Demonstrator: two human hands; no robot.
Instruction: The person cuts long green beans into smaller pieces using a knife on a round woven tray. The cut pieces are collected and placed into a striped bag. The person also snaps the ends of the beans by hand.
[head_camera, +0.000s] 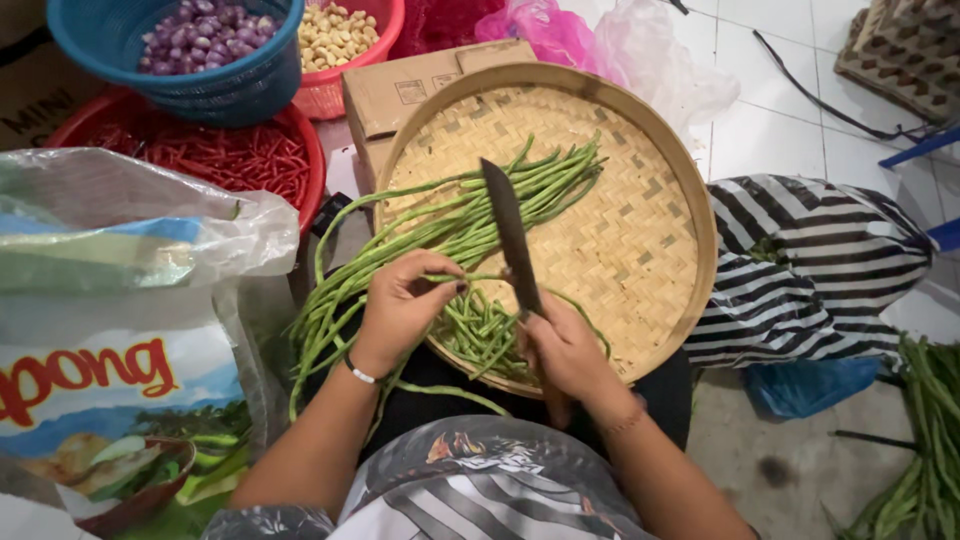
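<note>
1. A round woven bamboo tray (640, 250) is being rested on the person's lap, with a cardboard box (420, 90) lying under its far edge.
2. A bundle of long green beans (450, 225) is being laid across the tray from its far middle to its near-left edge, where the ends are being let hang over the rim.
3. A knife (512, 240) is being held with its dark blade pointing toward the tray's far edge; the right hand (565, 350) is being kept clamped round the handle at the near edge.
4. One bean is being pinched in the closed fingers of the left hand (400, 305) and stretched toward the blade.
5. A heap of short cut pieces (480, 330) is being gathered at the tray's near edge, between the hands.
6. Judged from this, the cutting step is being carried out, with most beans uncut; the next move is being seen as drawing the held bean against the edge, with the left fingers kept clear of the blade.
</note>
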